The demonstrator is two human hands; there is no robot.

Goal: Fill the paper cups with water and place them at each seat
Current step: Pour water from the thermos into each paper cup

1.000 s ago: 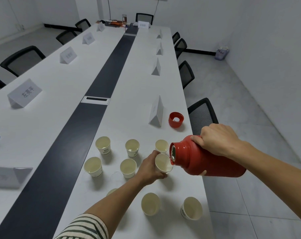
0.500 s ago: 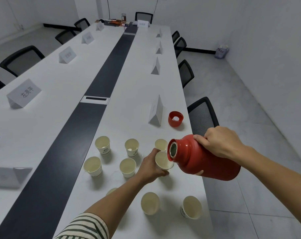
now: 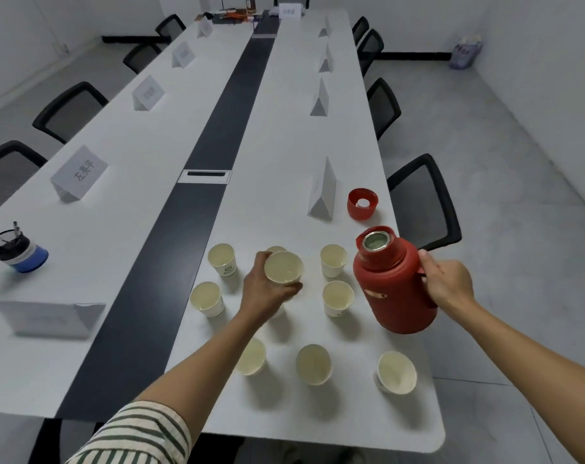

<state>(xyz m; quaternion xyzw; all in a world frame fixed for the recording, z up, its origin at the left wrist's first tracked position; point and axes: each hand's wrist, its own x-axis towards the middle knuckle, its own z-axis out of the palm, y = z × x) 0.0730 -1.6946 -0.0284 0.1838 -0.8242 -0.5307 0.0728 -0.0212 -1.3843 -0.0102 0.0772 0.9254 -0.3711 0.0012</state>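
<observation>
My left hand (image 3: 267,293) grips a white paper cup (image 3: 283,266) and holds it above the table among the other cups. My right hand (image 3: 446,283) holds the handle of a red thermos (image 3: 393,283), which is nearly upright with its mouth open, just right of the cups. Several more paper cups stand on the white table (image 3: 284,162): one at the back left (image 3: 222,259), one by the thermos (image 3: 338,296), one at the front right (image 3: 396,371). The red thermos lid (image 3: 362,204) lies beyond the thermos.
White name cards stand along both sides, the nearest (image 3: 322,190) beside the lid. A blue pen holder (image 3: 19,252) sits at the left. Black chairs (image 3: 425,202) line the table's right edge. A dark strip (image 3: 197,202) runs down the table's middle.
The thermos has tipped back from pouring to nearly upright and drawn away to the right. My left hand has carried the cup to the left, away from the thermos mouth.
</observation>
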